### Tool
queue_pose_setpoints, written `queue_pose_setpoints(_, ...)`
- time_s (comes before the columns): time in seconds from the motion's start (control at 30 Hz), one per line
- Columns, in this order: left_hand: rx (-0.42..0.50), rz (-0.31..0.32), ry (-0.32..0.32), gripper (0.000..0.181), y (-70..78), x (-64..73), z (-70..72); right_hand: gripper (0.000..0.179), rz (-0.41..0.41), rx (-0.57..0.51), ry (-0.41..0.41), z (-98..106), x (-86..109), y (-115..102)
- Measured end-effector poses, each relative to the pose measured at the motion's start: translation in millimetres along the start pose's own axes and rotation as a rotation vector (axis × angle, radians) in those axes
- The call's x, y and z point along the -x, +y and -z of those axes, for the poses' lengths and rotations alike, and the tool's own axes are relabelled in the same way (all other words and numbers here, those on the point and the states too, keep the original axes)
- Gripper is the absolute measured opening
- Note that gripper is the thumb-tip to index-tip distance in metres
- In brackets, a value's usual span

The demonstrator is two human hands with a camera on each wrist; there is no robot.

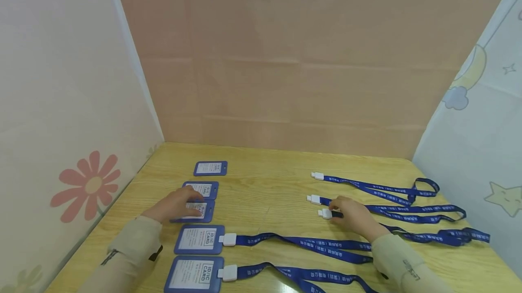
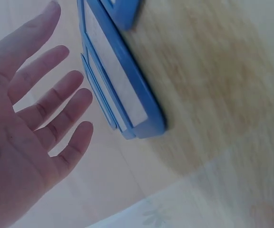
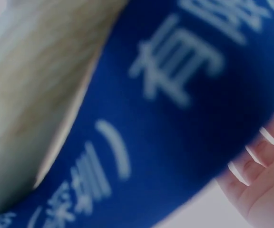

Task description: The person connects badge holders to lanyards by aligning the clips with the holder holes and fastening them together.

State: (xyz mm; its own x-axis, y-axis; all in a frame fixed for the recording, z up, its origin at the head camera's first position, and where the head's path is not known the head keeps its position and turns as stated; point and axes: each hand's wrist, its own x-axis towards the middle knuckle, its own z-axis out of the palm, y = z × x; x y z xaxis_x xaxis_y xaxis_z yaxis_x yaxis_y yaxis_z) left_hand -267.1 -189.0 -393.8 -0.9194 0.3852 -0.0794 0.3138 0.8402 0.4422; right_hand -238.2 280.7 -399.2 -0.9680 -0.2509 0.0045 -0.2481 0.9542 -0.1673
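Observation:
Over a blue ID card holder (image 1: 209,211), third from the back in the left column, my left hand (image 1: 177,203) hovers with fingers spread. The left wrist view shows that hand (image 2: 27,123) apart from the stacked-looking blue holders (image 2: 122,80). My right hand (image 1: 354,216) pinches a blue lanyard (image 1: 438,237) just behind its white clip (image 1: 325,213). In the right wrist view the printed strap (image 3: 151,118) fills most of the picture and covers part of the hand (image 3: 256,183); the fingertips are hidden there.
Two holders in front, a nearer one (image 1: 193,275) and another (image 1: 200,239), are joined to lanyards (image 1: 281,239). Farther back lie a holder (image 1: 210,168) and a second one (image 1: 210,190). Two more lanyards, one far (image 1: 367,186) and one middle (image 1: 416,213), lie right on the wooden table (image 1: 261,184).

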Motion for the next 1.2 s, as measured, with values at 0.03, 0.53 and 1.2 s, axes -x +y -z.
queue_pose_setpoints(0.03,0.005,-0.005,-0.001,0.045,-1.2,-1.1,0.1,0.026,-0.001,-0.006,-0.004,0.1,-0.1,0.4)
queue_pose_setpoints(0.53,0.027,0.030,-0.017,0.062,-16.4,-7.2,-5.0,0.035,0.018,-0.069,-0.079,1.4,-1.7,2.4)
queue_pose_setpoints(1.2,0.013,0.031,-0.014,0.058,-34.1,6.5,1.7,0.032,0.034,-0.080,-0.081,-1.0,-3.4,6.1)
